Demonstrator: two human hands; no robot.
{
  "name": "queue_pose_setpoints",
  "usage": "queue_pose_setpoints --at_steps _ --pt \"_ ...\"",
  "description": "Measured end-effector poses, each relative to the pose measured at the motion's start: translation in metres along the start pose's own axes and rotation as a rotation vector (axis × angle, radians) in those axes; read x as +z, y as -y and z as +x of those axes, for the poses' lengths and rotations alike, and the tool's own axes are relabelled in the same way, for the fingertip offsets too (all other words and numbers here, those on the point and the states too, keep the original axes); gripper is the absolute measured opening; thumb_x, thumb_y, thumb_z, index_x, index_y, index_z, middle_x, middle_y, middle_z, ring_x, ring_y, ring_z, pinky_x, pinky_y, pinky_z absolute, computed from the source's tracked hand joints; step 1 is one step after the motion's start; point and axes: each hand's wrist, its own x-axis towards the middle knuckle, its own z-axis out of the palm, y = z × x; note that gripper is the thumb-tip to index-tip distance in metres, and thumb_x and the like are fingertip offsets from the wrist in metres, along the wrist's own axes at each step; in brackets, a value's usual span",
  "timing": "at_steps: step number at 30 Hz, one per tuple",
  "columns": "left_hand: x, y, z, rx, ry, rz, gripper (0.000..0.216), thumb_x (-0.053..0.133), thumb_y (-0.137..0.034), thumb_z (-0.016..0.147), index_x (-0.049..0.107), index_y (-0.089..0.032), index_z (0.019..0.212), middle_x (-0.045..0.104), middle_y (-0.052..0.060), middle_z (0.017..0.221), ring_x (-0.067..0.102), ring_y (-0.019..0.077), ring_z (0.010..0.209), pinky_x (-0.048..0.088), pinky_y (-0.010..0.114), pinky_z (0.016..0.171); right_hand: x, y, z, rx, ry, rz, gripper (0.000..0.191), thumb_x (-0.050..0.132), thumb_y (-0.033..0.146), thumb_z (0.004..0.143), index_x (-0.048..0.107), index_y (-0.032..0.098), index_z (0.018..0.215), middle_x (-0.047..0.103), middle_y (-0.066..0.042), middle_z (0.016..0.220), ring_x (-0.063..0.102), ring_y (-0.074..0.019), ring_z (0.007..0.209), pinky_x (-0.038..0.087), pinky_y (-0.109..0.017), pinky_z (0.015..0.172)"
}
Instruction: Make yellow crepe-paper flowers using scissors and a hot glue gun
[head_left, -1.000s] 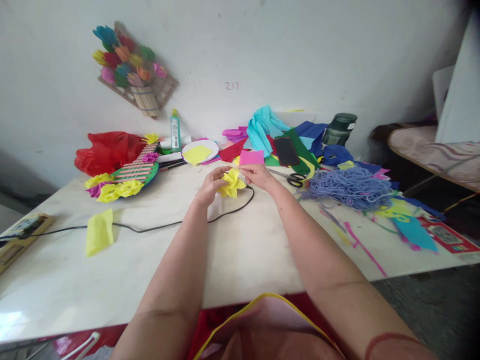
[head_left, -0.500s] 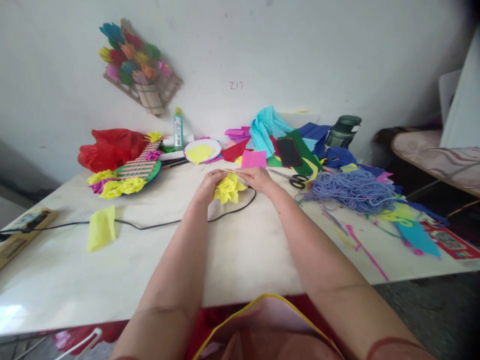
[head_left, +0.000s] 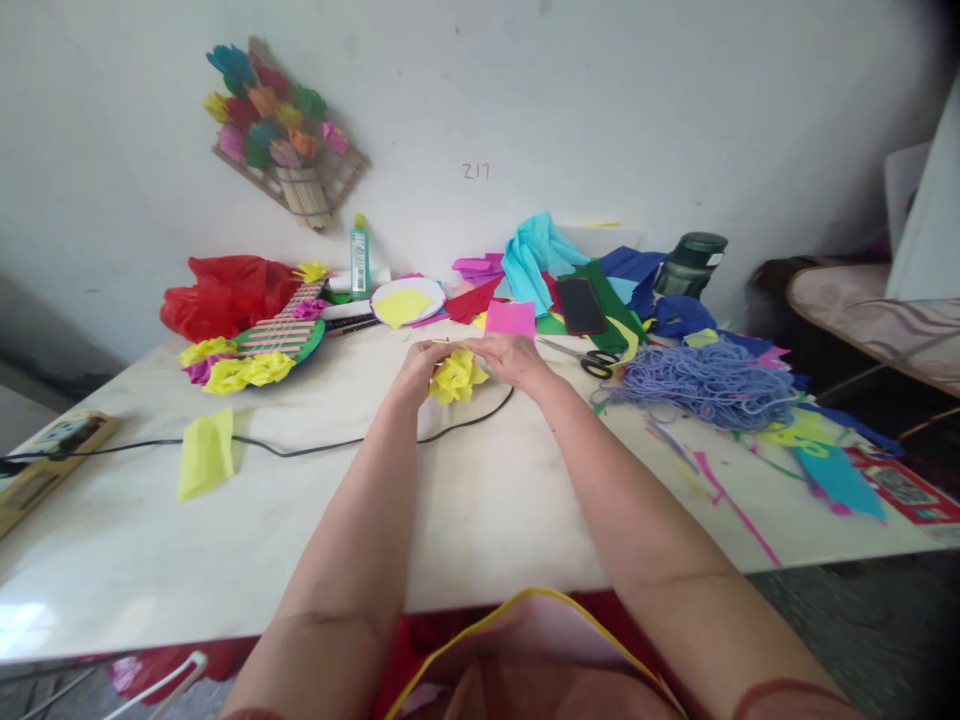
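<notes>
Both my hands meet over the middle of the white table, closed on a crumpled yellow paper flower. My left hand pinches its left side. My right hand grips its top right, fingers curled. A thin pale stick or strip seems to run between my fingertips above the flower; I cannot make it out clearly. A black cable runs across the table just below the flower.
A loose yellow paper sheet lies at the left. Scissors, a heap of lilac yarn, a dark phone, a pink paper square and piled coloured paper lie at the right and back. A glue bottle stands by the wall.
My hands have lowered the yellow flower slightly toward the table and drawn closer together over it. The view has shifted a little to the left.
</notes>
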Motion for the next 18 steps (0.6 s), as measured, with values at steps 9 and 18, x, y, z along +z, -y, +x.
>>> queue_pose_setpoints --at_steps 9,18 --pt "0.0019 -0.0011 -0.0016 0.032 0.045 -0.027 0.024 0.076 -0.034 0.052 0.066 -0.014 0.061 0.063 0.002 0.054 0.056 0.0143 0.049 0.043 0.025 0.048 -0.0081 0.0078 -0.0021 0.018 0.044 -0.121 0.041 0.046 0.027 0.097 0.06 0.035 0.135 0.073 -0.005 0.106 0.063 -0.0183 0.086 0.034 -0.026 0.063" --pt "0.0039 -0.0048 -0.0043 0.008 0.039 -0.022 0.019 0.075 -0.03 0.053 0.065 -0.015 0.06 0.061 0.001 0.054 0.056 0.0149 0.049 0.043 0.027 0.05 -0.0092 0.0099 -0.0032 0.018 0.052 -0.132 0.045 0.044 0.024 0.096 0.058 0.035 0.137 0.072 -0.005 0.109 0.063 -0.0189 0.087 0.035 -0.026 0.063"
